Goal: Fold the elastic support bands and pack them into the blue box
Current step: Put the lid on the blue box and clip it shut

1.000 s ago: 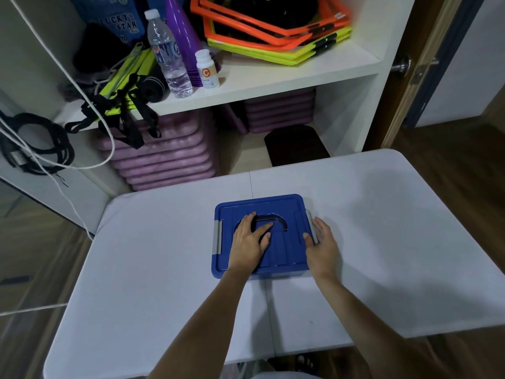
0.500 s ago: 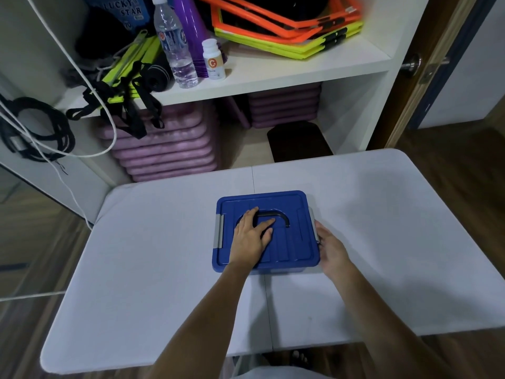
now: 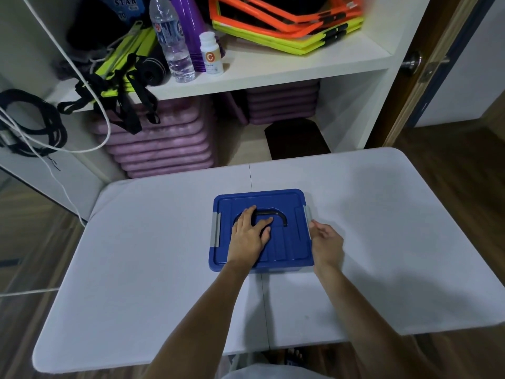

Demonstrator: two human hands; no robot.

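Observation:
The blue box [image 3: 291, 243] sits in the middle of the white table [image 3: 136, 269] with its lid on and a grey latch [image 3: 216, 229] on each side. My left hand [image 3: 250, 236] lies flat on the lid, fingers spread over the black handle [image 3: 276, 214]. Beside the box's right edge, my right hand [image 3: 326, 244] has loosely bent fingers whose tips reach the right latch [image 3: 308, 213]. No elastic bands show on the table; the box's inside is hidden.
Behind the table stands a white shelf [image 3: 273, 69] with a water bottle [image 3: 172, 42], a small white bottle [image 3: 211, 54], orange and yellow frames [image 3: 287, 23] and hanging black straps [image 3: 128, 105]. Purple mats [image 3: 161, 143] are stacked below. A door [image 3: 426, 64] is at right.
My right hand went from lying flat beside the box to curling against its right edge at the latch. My left hand stayed on the lid. The view tilted down slightly.

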